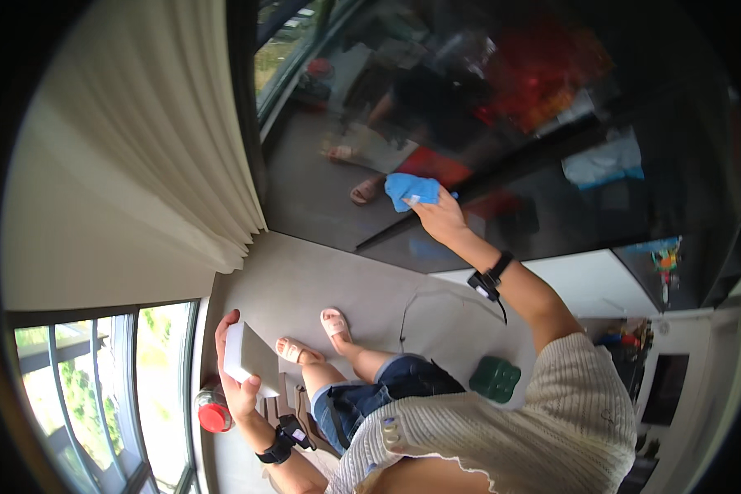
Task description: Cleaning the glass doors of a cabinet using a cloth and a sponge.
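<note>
My right hand (443,217) grips a folded blue cloth (412,190) against a dark, glossy cabinet front (321,204), which mirrors the room and my feet. The cloth lies beside a dark slanting groove between two panels. On the other side, my left hand (238,383) holds a white rectangular box or block (250,358), its thumb over the near edge and its fingers behind it. What the block is made of cannot be told. Both wrists wear black bands with small devices.
A cream curtain (160,142) hangs at the left above a window (99,383). Near my left forearm stands a clear jar with a red lid (214,418). A green plastic stool (495,378) is on the grey floor (272,272), where a thin cable (402,321) runs. Beside my legs is wooden furniture.
</note>
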{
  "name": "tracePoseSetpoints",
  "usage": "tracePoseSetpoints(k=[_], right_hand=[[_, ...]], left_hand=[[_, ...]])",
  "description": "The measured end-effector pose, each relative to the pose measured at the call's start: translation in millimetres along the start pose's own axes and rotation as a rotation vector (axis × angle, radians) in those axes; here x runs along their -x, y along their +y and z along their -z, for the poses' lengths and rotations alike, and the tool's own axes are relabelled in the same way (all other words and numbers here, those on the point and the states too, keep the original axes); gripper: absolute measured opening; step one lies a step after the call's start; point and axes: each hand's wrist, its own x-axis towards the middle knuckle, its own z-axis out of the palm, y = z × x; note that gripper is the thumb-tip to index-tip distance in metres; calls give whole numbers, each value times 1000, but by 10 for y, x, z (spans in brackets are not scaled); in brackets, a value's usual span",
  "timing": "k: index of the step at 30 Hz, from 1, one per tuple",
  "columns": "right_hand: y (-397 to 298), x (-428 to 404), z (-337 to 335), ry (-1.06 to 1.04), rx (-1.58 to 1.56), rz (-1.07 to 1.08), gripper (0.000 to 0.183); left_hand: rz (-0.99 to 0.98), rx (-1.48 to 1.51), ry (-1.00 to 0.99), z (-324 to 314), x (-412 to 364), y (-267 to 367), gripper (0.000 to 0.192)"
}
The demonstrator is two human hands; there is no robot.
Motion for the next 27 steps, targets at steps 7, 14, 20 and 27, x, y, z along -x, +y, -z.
tracePoseSetpoints(k=[7, 14, 20, 27], right_hand=[[627, -1603, 1746, 790, 158, -413, 54], [129, -2616, 1832, 794, 581, -394, 52], [-783, -2879, 519, 455, 417, -17, 54], [-1545, -2456, -1297, 305, 375, 157, 60]], left_hand=[[12, 25, 106, 231, 157, -123, 102], [92, 121, 177, 253, 165, -451, 103], [188, 189, 258, 305, 114, -788, 102], [298, 255, 367, 478, 130, -1495, 106]])
